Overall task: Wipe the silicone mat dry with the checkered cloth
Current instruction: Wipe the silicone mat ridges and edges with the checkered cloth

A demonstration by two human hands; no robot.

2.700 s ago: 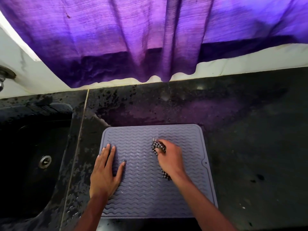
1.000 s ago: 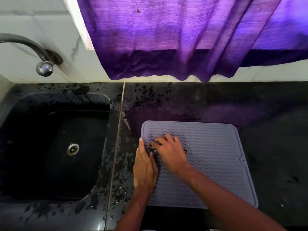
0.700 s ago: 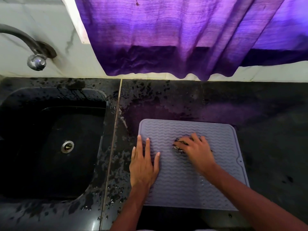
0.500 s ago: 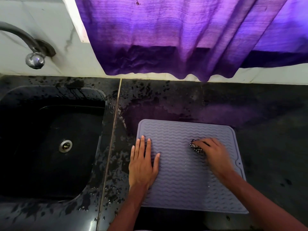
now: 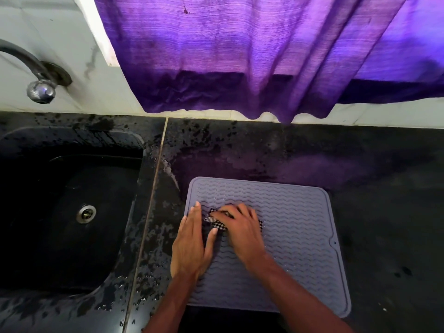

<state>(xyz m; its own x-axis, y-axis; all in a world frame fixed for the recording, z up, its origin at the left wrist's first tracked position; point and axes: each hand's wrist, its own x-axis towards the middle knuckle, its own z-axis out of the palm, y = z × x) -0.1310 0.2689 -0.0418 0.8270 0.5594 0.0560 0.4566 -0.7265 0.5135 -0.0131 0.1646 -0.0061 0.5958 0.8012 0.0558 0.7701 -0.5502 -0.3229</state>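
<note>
Left hand (image 5: 192, 241) lies flat, fingers straight, likely steadying the silicone mat (image 5: 300, 239) against sliding; right hand (image 5: 241, 228) clutches the bunched checkered cloth (image 5: 217, 225).

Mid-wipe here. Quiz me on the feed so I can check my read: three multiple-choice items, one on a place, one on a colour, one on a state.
1. Where on the silicone mat is the checkered cloth?
A) spread flat over all of it
B) bunched under the right hand, left of the mat's middle
C) at its far right corner

2. What colour is the curtain?
A) green
B) white
C) purple

3. How is the left hand?
A) flat over the mat's left edge, fingers straight
B) clenched in a fist
C) gripping the cloth

Answers:
1 B, the checks peek out from beneath the right hand's fingers.
2 C, the hanging fabric is purple throughout.
3 A, it lies flat beside the cloth with its fingers extended.
</note>
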